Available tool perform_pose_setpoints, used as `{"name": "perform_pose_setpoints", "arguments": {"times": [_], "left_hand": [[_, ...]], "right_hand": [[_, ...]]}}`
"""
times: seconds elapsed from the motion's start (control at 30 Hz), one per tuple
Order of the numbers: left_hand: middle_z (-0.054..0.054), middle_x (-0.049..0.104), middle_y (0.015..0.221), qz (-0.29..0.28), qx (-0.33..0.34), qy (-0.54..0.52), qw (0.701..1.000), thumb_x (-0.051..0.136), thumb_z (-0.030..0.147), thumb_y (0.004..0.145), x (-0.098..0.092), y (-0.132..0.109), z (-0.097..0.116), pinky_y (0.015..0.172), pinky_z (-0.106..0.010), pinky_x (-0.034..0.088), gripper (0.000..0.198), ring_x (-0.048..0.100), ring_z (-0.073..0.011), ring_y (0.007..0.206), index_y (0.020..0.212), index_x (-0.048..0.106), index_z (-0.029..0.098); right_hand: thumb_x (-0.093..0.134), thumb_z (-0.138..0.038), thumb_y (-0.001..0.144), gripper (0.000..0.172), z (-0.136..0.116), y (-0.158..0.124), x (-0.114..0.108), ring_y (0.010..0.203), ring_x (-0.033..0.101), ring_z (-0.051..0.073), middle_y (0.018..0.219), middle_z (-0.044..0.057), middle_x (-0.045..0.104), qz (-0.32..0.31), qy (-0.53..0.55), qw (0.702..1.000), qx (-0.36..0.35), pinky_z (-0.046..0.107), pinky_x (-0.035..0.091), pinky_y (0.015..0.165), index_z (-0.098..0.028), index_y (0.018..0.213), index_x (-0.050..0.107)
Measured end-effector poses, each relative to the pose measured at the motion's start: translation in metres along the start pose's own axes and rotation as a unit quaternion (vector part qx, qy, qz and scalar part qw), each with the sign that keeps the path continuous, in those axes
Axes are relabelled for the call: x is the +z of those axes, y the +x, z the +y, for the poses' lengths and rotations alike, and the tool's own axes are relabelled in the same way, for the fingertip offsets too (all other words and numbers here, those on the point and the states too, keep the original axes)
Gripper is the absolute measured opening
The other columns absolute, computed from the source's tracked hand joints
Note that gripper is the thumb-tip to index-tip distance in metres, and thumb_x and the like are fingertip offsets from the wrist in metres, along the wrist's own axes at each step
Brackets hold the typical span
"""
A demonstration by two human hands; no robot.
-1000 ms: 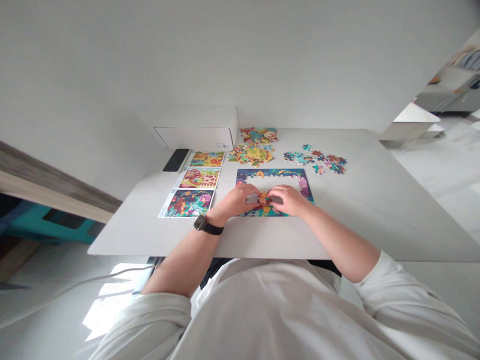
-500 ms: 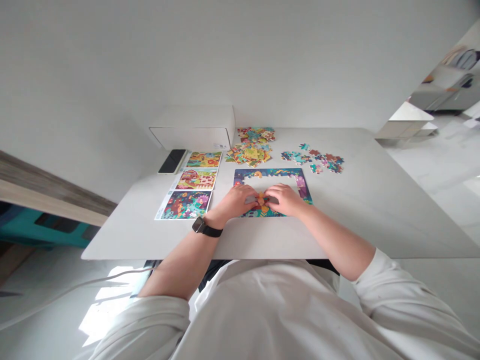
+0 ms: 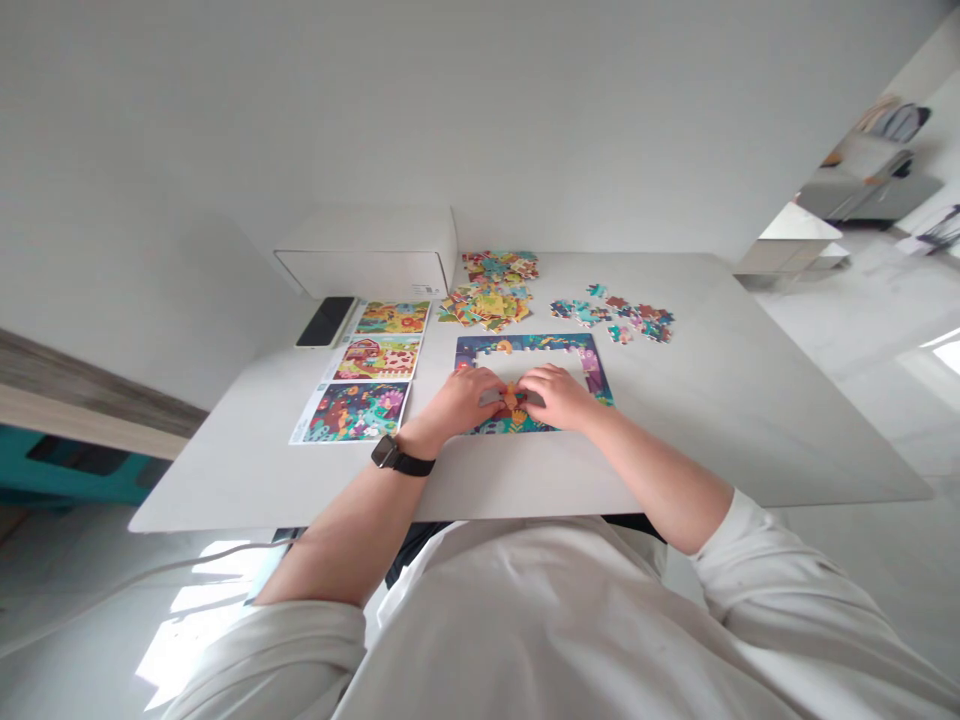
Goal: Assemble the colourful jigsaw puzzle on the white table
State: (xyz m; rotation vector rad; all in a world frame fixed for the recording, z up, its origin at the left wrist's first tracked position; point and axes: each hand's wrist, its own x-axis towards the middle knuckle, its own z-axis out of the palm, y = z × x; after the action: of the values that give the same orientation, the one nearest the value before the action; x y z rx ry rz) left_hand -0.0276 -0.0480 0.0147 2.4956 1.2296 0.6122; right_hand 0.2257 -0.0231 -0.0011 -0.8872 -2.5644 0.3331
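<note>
A puzzle frame of joined dark blue, purple and green pieces lies flat before me, its middle showing bare white. Over its near edge, my left hand and my right hand face each other with fingers bent inward. Between the fingertips is a small orange-brown puzzle piece, gripped from both sides at the inner edge of the frame. The fingers partly cover it. Left of the frame lies a sheet with three printed pictures; the nearest picture has the same dark colours.
Loose dark and teal pieces are scattered beyond the frame to the right. Yellow pieces and a mixed pile lie behind it. A white box stands against the wall, with a phone in front.
The whole view has shifted slightly, so the table things appear a little further left. Both hands stay at the same piece on the frame's near side.
</note>
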Motion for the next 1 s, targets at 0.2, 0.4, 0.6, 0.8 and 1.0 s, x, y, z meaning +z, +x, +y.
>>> {"name": "perform_pose_setpoints", "arguments": {"times": [0.2, 0.4, 0.6, 0.8, 1.0], "left_hand": [[-0.009, 0.080, 0.116, 0.002, -0.003, 0.000, 1.000, 0.070, 0.027, 0.091, -0.001, -0.001, 0.000, 0.106, -0.046, 0.054, 0.021, 0.073, -0.0303, 0.115, 0.109, 0.080, 0.024], [-0.006, 0.080, 0.122, 0.008, 0.026, 0.001, 1.000, 0.060, 0.016, 0.093, -0.008, -0.004, -0.009, 0.110, -0.045, 0.051, 0.032, 0.073, -0.0258, 0.115, 0.108, 0.085, 0.029], [-0.001, 0.082, 0.123, -0.026, 0.093, -0.025, 0.995, 0.046, -0.003, 0.075, -0.006, -0.003, -0.012, 0.104, -0.040, 0.055, 0.065, 0.077, -0.0215, 0.108, 0.106, 0.089, 0.035], [-0.001, 0.081, 0.129, -0.042, 0.090, -0.032, 0.995, 0.047, -0.004, 0.075, -0.007, -0.006, -0.009, 0.107, -0.040, 0.056, 0.070, 0.076, -0.0226, 0.115, 0.114, 0.088, 0.037], [-0.001, 0.081, 0.127, -0.045, 0.065, -0.012, 0.997, 0.046, -0.004, 0.075, -0.009, -0.004, -0.003, 0.104, -0.041, 0.057, 0.066, 0.076, -0.0241, 0.114, 0.106, 0.090, 0.035]], "right_hand": [[0.076, -0.017, 0.090, 0.022, 0.001, -0.001, 0.000, 0.113, 0.066, 0.031, 0.118, 0.012, 0.077, 0.006, -0.004, 1.000, -0.003, 0.047, 0.050, 0.105, -0.021, 0.112, 0.079], [0.066, -0.011, 0.095, 0.026, -0.001, -0.002, -0.006, 0.108, 0.067, 0.027, 0.114, 0.008, 0.078, 0.013, 0.013, 1.000, -0.025, 0.045, 0.051, 0.103, -0.025, 0.106, 0.084], [0.058, 0.002, 0.086, 0.043, -0.002, -0.001, -0.006, 0.106, 0.068, 0.028, 0.117, 0.007, 0.081, -0.025, 0.005, 0.999, -0.022, 0.046, 0.052, 0.102, -0.026, 0.103, 0.087], [0.057, 0.002, 0.088, 0.045, 0.002, -0.002, -0.010, 0.106, 0.070, 0.027, 0.118, 0.005, 0.081, -0.003, 0.009, 1.000, -0.022, 0.045, 0.053, 0.102, -0.027, 0.105, 0.087], [0.060, 0.002, 0.087, 0.042, 0.006, -0.001, -0.009, 0.102, 0.072, 0.025, 0.111, 0.004, 0.082, -0.027, 0.016, 0.999, -0.015, 0.043, 0.054, 0.101, -0.028, 0.097, 0.088]]}}
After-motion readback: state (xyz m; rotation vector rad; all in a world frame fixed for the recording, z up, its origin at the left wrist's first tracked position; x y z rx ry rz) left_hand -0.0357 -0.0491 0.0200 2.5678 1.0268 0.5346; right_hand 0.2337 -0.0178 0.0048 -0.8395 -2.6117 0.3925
